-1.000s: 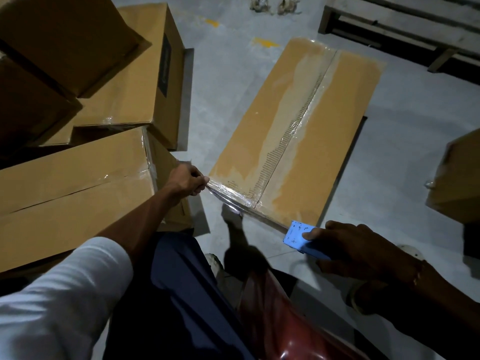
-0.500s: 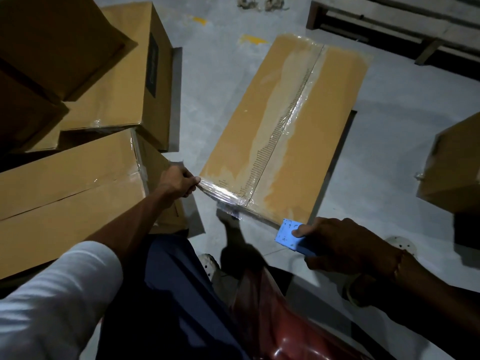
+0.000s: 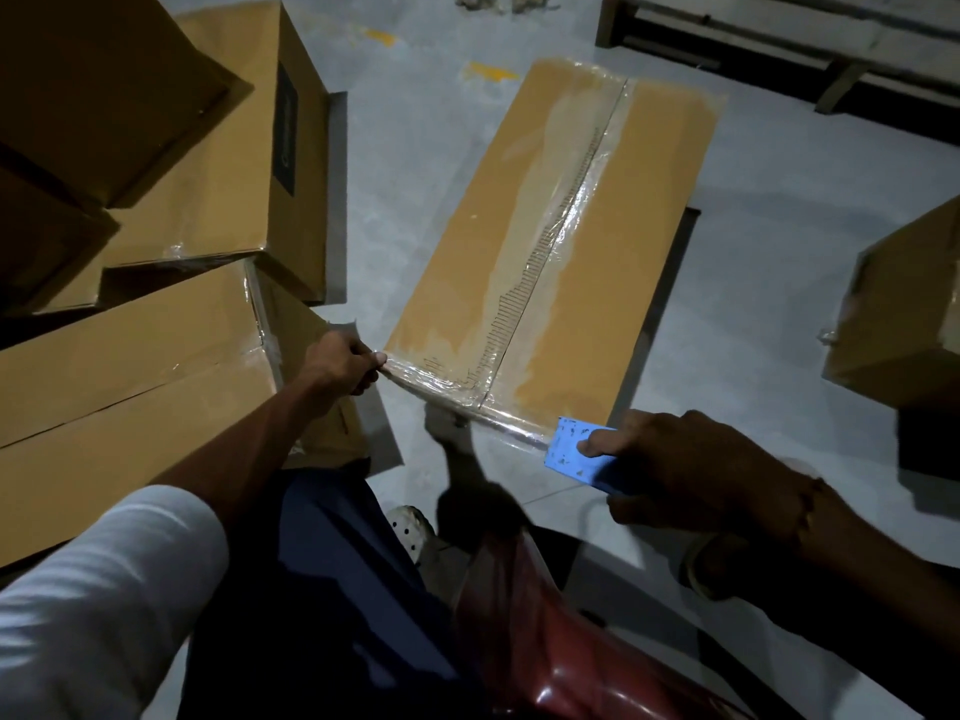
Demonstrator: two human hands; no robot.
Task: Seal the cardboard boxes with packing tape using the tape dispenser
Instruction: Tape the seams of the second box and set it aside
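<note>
Right now my left hand (image 3: 340, 363) pinches the tape end (image 3: 387, 362) at the near left corner of the long cardboard box (image 3: 613, 283) on the floor (image 3: 415, 148). Across that near edge, my right hand (image 3: 691, 470) grips the blue tape dispenser (image 3: 574, 454) at the right corner, tape (image 3: 483, 407) stretched between them.

Bare floor (image 3: 426, 200) runs open between the long box (image 3: 597, 262) and the stacked boxes (image 3: 208, 174) on the left; another box (image 3: 904, 314) blocks the right, wider floor between.
</note>
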